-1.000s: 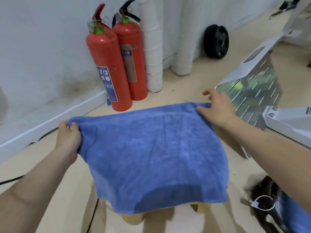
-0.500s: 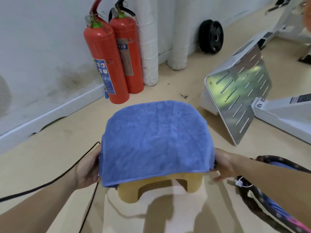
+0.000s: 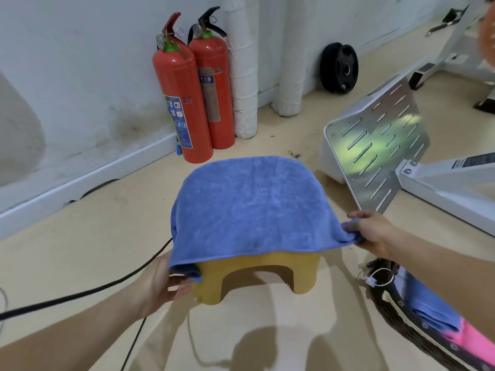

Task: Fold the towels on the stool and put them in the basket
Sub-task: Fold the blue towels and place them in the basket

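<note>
Blue terry cloth covers a low yellow stool (image 3: 257, 274) on a beige floor (image 3: 88, 236), where one towel (image 3: 249, 207) lies draped over the seat, its looped pile soft and faintly mottled, its far edge curving down out of sight. A person's left hand (image 3: 160, 283) has its grip closed on the towel's near-left corner, thumb and fingers pinching a small bunched fold just beside the stool's leg. The right hand (image 3: 372, 232) has its grip clamped on the near-right corner, pulling that edge out level and away from the stool so the hem runs in a shallow arc between the two grips. The stool is a moulded piece with rounded legs and an arched opening under the seat.

Below the right grip, under the forearm, sits one dark woven basket (image 3: 396, 314) with a pale lining; blue and pink folded cloth (image 3: 434, 309) lies inside it. Beyond the towel, two red metal fire extinguishers (image 3: 184, 103) stand side by side against the white wall, next to two white wrapped pipes (image 3: 243, 76). One black round weight plate (image 3: 338, 68) leans at the skirting. Past the right grip stands a slotted shiny metal plate (image 3: 380, 145) on a white frame. One black cable (image 3: 80, 293) crosses the floor beneath the left forearm.
</note>
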Tool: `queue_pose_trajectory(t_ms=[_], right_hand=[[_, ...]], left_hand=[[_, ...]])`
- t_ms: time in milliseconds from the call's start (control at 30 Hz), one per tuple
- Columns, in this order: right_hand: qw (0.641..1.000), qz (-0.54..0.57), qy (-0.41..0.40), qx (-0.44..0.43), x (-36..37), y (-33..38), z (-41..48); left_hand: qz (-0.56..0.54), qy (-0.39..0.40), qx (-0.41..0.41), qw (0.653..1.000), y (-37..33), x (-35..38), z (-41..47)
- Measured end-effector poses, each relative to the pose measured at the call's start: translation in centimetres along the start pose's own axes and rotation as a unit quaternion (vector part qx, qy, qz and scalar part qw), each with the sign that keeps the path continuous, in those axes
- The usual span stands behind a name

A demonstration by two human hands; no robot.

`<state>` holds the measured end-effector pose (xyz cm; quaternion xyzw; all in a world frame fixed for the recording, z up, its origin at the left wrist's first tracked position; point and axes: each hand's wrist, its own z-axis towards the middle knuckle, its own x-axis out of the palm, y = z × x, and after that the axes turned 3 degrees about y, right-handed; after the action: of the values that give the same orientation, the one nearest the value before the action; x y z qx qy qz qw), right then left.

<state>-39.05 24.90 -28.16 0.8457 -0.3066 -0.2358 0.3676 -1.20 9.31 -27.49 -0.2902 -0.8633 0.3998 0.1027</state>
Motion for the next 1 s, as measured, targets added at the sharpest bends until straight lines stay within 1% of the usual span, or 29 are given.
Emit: queue_pose_trajectory(t_ms=[67, 167, 233, 300, 367, 467, 567, 633, 667, 733, 767, 833, 867, 900, 967, 1000], right_hand=[[0.997, -0.007, -0.046, -0.062, 0.0, 1.2, -0.8], [0.972, -0.053, -0.11, -0.2, 1.1, 4.3, -3.3], [0.955, -0.056, -0.1, -0.274, 2.7, 6.7, -5.9], [0.944, -0.06, -0.06, -0.319, 4.2, 8.3, -7.8], [0.943, -0.051, -0.015, -0.328, 5.4, 9.4, -9.5], [0.95, -0.046, 0.049, -0.305, 6.5, 10.3, -11.3], [0.955, -0.099, 0.085, -0.265, 7.6, 11.4, -12.1], [0.957, -0.109, 0.118, -0.24, 8.7, 12.5, -12.7], [0.956, -0.104, 0.136, -0.238, 9.3, 13.1, -13.1], [0.948, -0.099, 0.158, -0.26, 10.6, 14.0, -14.3], [0.942, -0.1, 0.162, -0.278, 11.3, 14.2, -14.9], [0.926, -0.108, 0.174, -0.318, 12.4, 13.8, -16.1], [0.913, -0.124, 0.18, -0.344, 12.9, 13.4, -16.6], [0.899, -0.146, 0.182, -0.371, 13.3, 12.9, -17.0], [0.882, -0.166, 0.183, -0.402, 13.6, 12.1, -17.3], [0.886, -0.154, 0.183, -0.398, 13.5, 11.9, -17.3]], left_hand=[[-0.035, -0.058, 0.035, 0.997, 0.2, 2.0, -0.8], [-0.042, -0.118, 0.113, 0.986, -0.6, 4.0, -1.9], [-0.015, -0.146, 0.163, 0.976, -1.5, 4.6, -2.5], [0.019, -0.184, 0.204, 0.961, -3.1, 4.5, -3.0], [0.013, -0.219, 0.233, 0.947, -5.5, 3.5, -2.8], [-0.089, -0.26, 0.25, 0.928, -9.6, 0.0, -2.2], [-0.178, -0.265, 0.279, 0.906, -13.1, -3.6, -3.0], [-0.22, -0.247, 0.323, 0.887, -15.1, -4.4, -4.3], [-0.208, -0.246, 0.344, 0.882, -15.9, -4.1, -4.9], [-0.124, -0.234, 0.363, 0.894, -16.6, -2.0, -5.9], [-0.088, -0.194, 0.364, 0.907, -16.4, -0.3, -6.1], [-0.056, -0.05, 0.335, 0.939, -15.3, 3.5, -6.4], [-0.053, 0.014, 0.316, 0.947, -14.8, 4.9, -6.5], [-0.056, 0.059, 0.299, 0.951, -14.6, 6.0, -6.8], [-0.072, 0.103, 0.275, 0.953, -14.6, 6.5, -7.1], [-0.073, 0.117, 0.271, 0.953, -14.7, 6.3, -7.2]])
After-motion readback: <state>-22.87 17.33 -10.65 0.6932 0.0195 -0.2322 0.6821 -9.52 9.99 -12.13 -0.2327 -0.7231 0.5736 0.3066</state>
